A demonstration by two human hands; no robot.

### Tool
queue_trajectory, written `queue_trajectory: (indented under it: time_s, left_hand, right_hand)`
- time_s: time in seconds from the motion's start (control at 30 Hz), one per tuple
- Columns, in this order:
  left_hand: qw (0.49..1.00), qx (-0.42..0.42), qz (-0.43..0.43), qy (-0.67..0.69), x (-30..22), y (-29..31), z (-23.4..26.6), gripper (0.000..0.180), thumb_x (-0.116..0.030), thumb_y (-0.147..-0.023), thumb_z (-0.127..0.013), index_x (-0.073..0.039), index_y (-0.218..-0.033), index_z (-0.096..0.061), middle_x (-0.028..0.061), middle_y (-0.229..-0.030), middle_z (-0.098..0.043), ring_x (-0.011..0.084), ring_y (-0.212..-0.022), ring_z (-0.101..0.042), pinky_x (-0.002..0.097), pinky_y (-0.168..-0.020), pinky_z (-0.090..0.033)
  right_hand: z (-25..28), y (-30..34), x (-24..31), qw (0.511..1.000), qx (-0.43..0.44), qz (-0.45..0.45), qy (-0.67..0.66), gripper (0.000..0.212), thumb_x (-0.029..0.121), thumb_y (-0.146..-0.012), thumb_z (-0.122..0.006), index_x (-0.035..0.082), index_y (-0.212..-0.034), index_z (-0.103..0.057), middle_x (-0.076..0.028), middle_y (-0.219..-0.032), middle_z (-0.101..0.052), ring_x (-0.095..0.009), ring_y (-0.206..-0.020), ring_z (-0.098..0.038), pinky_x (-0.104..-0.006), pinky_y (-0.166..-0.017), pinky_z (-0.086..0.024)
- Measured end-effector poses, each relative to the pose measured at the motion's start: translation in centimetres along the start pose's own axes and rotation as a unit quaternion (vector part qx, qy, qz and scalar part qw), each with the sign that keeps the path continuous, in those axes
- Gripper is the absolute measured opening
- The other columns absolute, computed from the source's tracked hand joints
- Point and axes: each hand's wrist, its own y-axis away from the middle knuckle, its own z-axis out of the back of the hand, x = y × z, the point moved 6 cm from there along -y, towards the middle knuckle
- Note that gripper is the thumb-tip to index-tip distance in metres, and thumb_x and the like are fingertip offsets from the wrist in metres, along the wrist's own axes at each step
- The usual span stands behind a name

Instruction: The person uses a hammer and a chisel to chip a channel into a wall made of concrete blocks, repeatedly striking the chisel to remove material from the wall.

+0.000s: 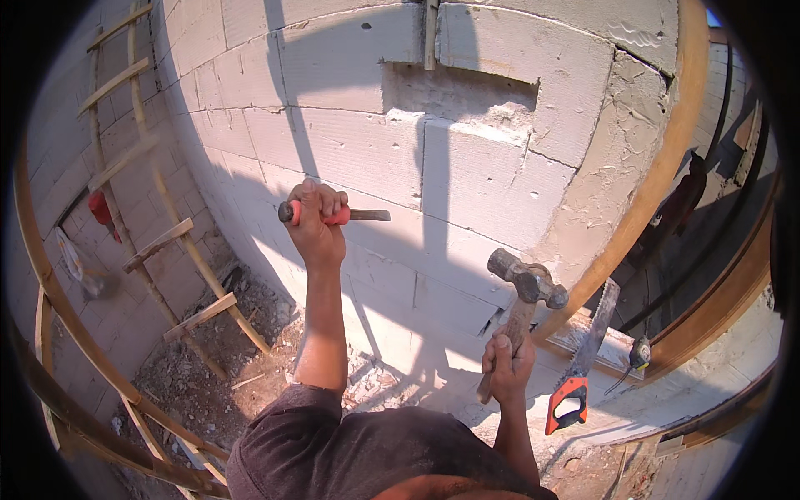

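My left hand (318,225) is closed around the red handle of a chisel (368,215), whose flat metal blade points right. It is raised in front of the pale block wall (358,158). My right hand (510,371) grips the wooden handle of a ball-peen hammer (530,282), head up, lower and to the right. The hammer and the chisel are apart. Above both hands, a rectangular recess (458,93) with a rough, chipped lower right corner is cut into the wall. A thin pipe (431,37) comes down to its top edge.
A handsaw (590,346) with an orange and black handle leans by the window sill at right, near a tape measure (640,353). A wooden frame (658,196) edges the wall opening. At left stands a rough wooden ladder (179,225); rubble (200,392) covers the ground.
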Motion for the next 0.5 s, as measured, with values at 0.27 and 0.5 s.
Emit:
queue_trajectory:
  time_s: [0.27, 0.5]
  left_hand:
    - [0.957, -0.069, 0.166, -0.230, 2.8, 7.6, 6.2, 0.033, -0.018, -0.101, -0.064, -0.010, -0.072, -0.049, -0.0005, -0.061, -0.047, 0.0117, -0.059, -0.048, 0.0359, -0.071, -0.051]
    - [0.973, 0.067, -0.168, -0.142, -0.7, -5.8, -6.9, 0.034, -0.022, -0.098, -0.070, -0.004, -0.073, -0.056, 0.0035, -0.067, -0.057, 0.0127, -0.066, -0.056, 0.0320, -0.068, -0.050]
  right_hand:
    - [2.0, 16.1, -11.0, 0.927, -0.132, -0.341, 0.077, 0.024, 0.028, -0.104, -0.054, 0.007, -0.094, -0.048, 0.000, -0.060, -0.045, -0.009, -0.041, -0.044, -0.0261, -0.035, -0.036]
    - [0.9, 31.9, -12.8, 0.802, -0.218, -0.549, 0.090, 0.027, 0.026, -0.098, -0.058, 0.001, -0.091, -0.051, -0.002, -0.056, -0.045, -0.014, -0.038, -0.045, -0.0313, -0.035, -0.038]
